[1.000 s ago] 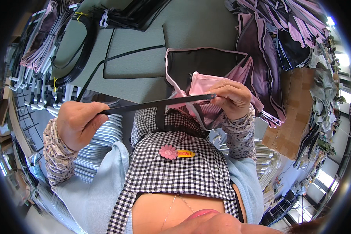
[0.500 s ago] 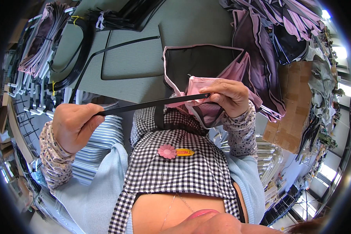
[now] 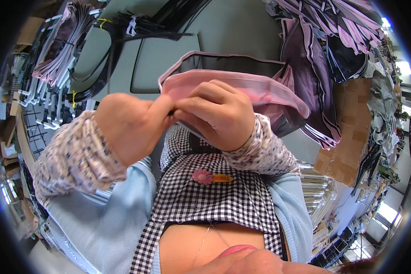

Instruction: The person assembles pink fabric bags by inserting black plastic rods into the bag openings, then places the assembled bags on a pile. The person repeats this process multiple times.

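Note:
My left hand (image 3: 132, 123) is closed, blurred by motion, with its thumb and fingertips meeting those of my right hand. A long flat black strip (image 3: 169, 35) bends from behind my left hand up over the table, its free end pointing right. My right hand (image 3: 217, 114) pinches the left end of a pink-edged black mesh piece (image 3: 242, 84), whose pink band spreads out behind my fingers to the right. What lies exactly between the fingertips is hidden; a dark bit shows there.
Bundled black strips (image 3: 169, 18) lie at the table's back, with a tied coil of them (image 3: 107, 68) at left. Folded pink-edged pieces (image 3: 64, 50) hang on white racks far left. More mesh pieces (image 3: 310, 68) pile up at right beside a brown cardboard sheet (image 3: 345, 123).
My hands came together from holding the strip stretched between them. The left moved right and the right moved left. The mesh piece's pink band is now spread out, and the strip's tail shifted.

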`<state>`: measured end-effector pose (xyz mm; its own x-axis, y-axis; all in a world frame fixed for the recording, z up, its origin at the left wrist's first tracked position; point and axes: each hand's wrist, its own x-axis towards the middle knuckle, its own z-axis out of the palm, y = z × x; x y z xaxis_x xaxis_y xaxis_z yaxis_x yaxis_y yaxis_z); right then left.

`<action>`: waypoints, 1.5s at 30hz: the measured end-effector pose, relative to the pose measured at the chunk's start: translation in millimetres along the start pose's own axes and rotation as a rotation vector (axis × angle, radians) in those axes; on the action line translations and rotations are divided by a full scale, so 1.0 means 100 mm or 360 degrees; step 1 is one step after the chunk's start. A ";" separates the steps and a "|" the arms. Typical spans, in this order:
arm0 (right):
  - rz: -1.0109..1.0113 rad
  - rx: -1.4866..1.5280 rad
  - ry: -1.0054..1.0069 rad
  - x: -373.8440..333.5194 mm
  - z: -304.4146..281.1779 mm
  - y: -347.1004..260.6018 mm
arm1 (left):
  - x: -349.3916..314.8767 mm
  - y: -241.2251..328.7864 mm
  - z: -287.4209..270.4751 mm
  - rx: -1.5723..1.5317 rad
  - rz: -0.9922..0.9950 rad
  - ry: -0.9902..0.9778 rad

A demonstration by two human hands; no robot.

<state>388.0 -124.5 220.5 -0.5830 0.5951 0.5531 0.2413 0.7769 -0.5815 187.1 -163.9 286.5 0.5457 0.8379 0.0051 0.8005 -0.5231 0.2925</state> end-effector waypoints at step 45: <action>0.0812 -0.0820 0.0278 -0.02 -1.19 -0.42 | 1.34 -1.12 -0.19 -0.0503 0.0431 -0.0439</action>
<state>471.5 -133.8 315.2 -0.1801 0.8982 0.4010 0.8071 0.3680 -0.4617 165.8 9.5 272.4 0.8028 0.5841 -0.1196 0.5303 -0.6078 0.5911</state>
